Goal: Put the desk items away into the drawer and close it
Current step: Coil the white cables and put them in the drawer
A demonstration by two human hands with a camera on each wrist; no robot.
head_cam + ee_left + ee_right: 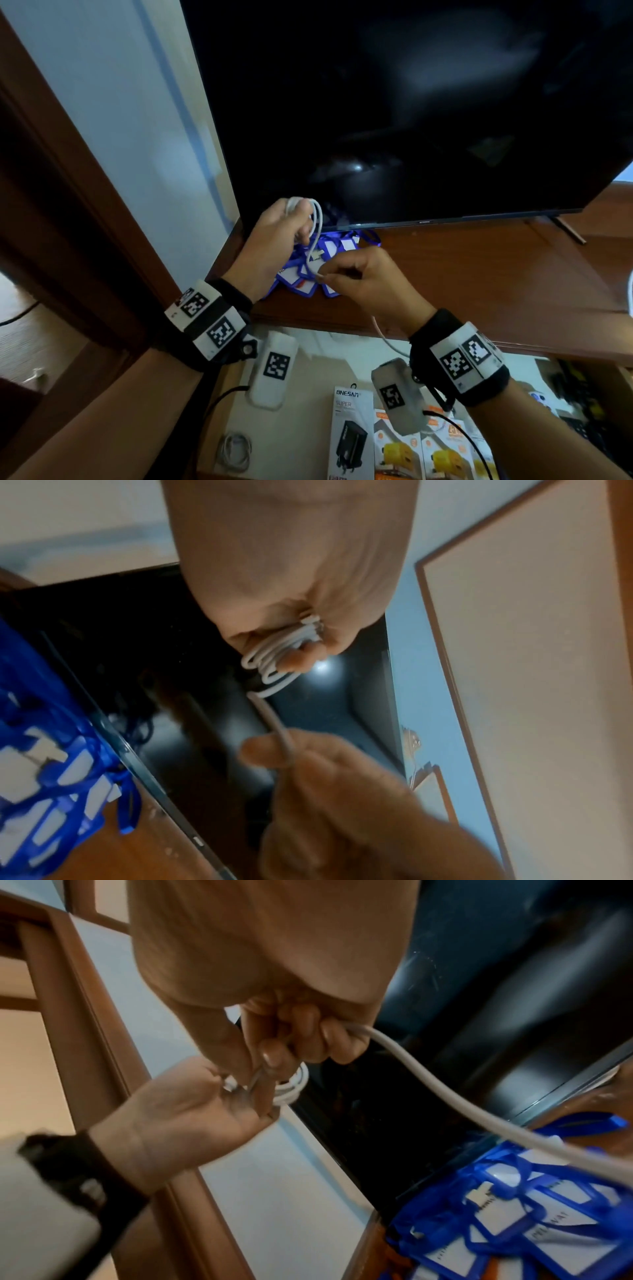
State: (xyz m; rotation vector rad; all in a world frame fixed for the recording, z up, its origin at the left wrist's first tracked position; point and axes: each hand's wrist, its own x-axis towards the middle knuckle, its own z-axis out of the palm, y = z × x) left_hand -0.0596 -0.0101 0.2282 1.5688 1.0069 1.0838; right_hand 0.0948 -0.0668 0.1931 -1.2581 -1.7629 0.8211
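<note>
Head view: left hand (274,240) grips the coiled cable (313,219) above the desk (479,274); right hand (363,277), just right and lower, pinches its tail, which trails toward the open drawer (308,428) below.

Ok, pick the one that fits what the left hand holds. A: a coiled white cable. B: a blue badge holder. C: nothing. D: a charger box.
A: the left hand grips loops of the white cable, while the right hand pinches its loose run.
</note>
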